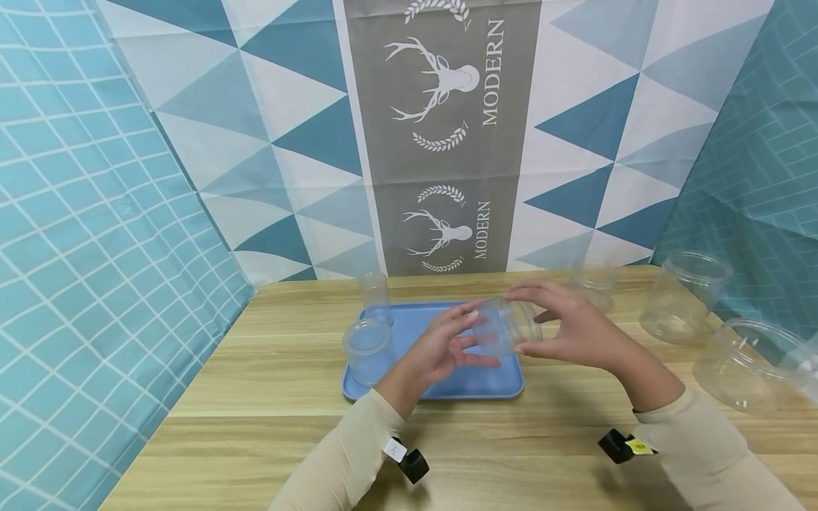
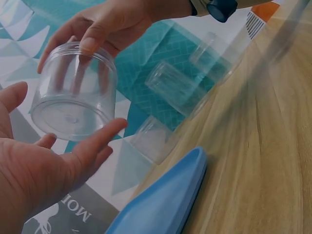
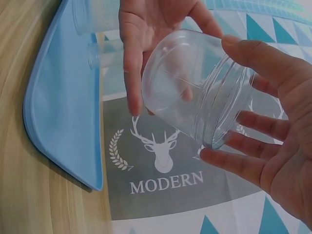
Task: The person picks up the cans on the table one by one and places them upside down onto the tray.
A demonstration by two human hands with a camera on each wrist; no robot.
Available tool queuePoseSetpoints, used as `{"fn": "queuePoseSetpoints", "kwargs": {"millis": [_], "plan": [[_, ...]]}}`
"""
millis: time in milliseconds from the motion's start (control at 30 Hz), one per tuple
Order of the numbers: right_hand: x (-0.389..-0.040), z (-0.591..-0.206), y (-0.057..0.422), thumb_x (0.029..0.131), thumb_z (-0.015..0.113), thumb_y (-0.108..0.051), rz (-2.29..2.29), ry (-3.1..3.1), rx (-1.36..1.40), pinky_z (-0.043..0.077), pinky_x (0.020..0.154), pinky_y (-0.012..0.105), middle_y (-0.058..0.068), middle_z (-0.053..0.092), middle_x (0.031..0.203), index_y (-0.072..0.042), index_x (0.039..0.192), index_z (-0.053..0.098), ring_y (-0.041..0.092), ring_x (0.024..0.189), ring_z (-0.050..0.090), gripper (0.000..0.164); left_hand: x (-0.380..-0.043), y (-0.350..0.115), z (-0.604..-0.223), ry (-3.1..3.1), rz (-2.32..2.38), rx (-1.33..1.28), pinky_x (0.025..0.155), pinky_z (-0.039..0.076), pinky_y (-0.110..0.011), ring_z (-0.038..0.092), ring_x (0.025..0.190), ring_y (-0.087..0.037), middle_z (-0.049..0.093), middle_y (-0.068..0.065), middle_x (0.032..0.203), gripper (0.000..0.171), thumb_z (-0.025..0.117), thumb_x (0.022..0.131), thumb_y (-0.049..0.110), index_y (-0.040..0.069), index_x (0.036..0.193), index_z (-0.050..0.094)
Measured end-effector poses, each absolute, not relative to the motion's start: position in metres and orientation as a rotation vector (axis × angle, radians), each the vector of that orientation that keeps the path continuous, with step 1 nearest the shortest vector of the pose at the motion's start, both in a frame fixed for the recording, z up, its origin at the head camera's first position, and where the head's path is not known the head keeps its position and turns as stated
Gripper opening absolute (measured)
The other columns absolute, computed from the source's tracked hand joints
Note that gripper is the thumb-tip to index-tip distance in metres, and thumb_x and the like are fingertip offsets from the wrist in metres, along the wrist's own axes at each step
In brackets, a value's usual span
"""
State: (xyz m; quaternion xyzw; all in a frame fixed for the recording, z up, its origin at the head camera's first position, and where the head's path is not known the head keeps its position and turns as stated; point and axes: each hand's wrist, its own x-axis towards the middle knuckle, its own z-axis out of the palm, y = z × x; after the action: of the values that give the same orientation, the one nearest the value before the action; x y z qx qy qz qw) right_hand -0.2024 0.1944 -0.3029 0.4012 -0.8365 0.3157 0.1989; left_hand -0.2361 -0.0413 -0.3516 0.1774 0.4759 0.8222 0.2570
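A clear plastic jar [image 1: 501, 328] is held tilted on its side above the blue tray [image 1: 434, 387]. My right hand [image 1: 575, 326] grips it round the threaded mouth, thumb on one side and fingers on the other, as the right wrist view shows. Beside the jar's base is my left hand [image 1: 447, 344], its fingers spread and straight. In the left wrist view those fingers [image 2: 105, 139] lie close to the jar's base [image 2: 73, 119]; whether they touch it I cannot tell. The jar looks empty and has no lid.
On the tray's left side stand a wide clear jar [image 1: 369, 355] and, behind it, a narrow one [image 1: 375, 298]. More clear jars stand on the wooden table [image 1: 255, 454] to the right: a small one [image 1: 594, 284], a tall one [image 1: 680, 305] and a wide one [image 1: 744, 369]. Patterned cloth hangs behind.
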Motion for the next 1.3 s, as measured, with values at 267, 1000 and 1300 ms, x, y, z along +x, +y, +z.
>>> {"fn": "queuePoseSetpoints", "kwargs": {"millis": [267, 1000, 1300], "plan": [[-0.200, -0.300, 0.190, 0.066, 0.091, -0.014, 0.844, -2.336, 1.134, 0.059, 0.073, 0.036, 0.009, 0.054, 0.132, -0.009, 0.130, 0.060, 0.024, 0.115, 0.055, 0.071, -0.234, -0.041, -0.353, 1.256, 2.246, 0.517, 0.084, 0.052, -0.058, 0.060, 0.113, -0.031, 0.047, -0.011, 0.133, 0.049, 0.056, 0.098, 0.013, 0.009, 0.144, 0.042], [-0.195, -0.295, 0.199, 0.094, 0.062, -0.004, 1.144, -2.302, 0.892, 0.053, 0.082, 0.020, 0.009, 0.053, 0.133, -0.007, 0.139, 0.051, 0.023, 0.115, 0.057, 0.047, -0.235, -0.044, -0.355, 1.312, 2.343, 0.487, 0.076, 0.058, -0.046, 0.058, 0.116, -0.030, 0.053, -0.010, 0.135, 0.045, 0.050, 0.093, 0.021, 0.015, 0.138, 0.047], [-0.206, -0.308, 0.204, 0.100, 0.055, -0.017, 1.149, -2.478, 0.660, 0.054, 0.083, 0.050, 0.016, 0.054, 0.133, -0.004, 0.137, 0.052, 0.032, 0.110, 0.059, 0.039, -0.236, -0.047, -0.354, 1.273, 2.348, 0.487, 0.074, 0.058, -0.042, 0.061, 0.111, -0.027, 0.054, -0.009, 0.128, 0.043, 0.044, 0.094, 0.026, 0.018, 0.136, 0.046]]}}
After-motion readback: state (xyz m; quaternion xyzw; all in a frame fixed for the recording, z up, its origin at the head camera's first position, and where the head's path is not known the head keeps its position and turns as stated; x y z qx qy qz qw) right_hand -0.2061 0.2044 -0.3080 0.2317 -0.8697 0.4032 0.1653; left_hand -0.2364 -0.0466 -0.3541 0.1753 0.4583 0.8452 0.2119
